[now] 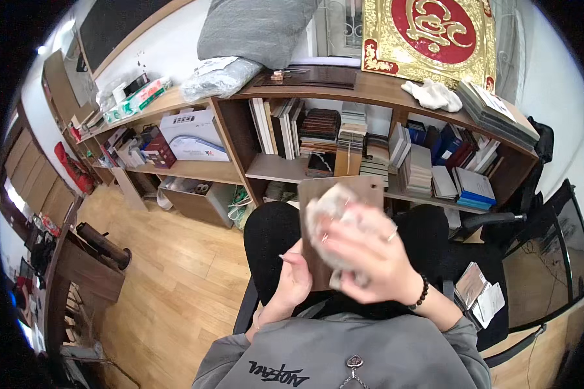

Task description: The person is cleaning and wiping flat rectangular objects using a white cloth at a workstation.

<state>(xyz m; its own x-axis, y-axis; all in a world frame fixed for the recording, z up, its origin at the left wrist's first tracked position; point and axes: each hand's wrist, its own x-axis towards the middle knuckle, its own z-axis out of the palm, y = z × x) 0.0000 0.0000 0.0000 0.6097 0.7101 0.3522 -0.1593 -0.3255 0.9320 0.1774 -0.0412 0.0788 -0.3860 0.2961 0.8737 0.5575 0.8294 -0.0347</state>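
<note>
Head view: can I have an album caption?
Left hand holds a flat brown board; right hand holds a crumpled cloth over it.

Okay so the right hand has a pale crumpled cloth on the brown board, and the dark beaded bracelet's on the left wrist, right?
Not quite: the head view shows the dark beaded bracelet on the right wrist. The right hand does have the pale crumpled cloth on the brown board.

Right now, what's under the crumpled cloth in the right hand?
A brown board: its top and lower left show. The cloth and right hand hide its middle.
</note>
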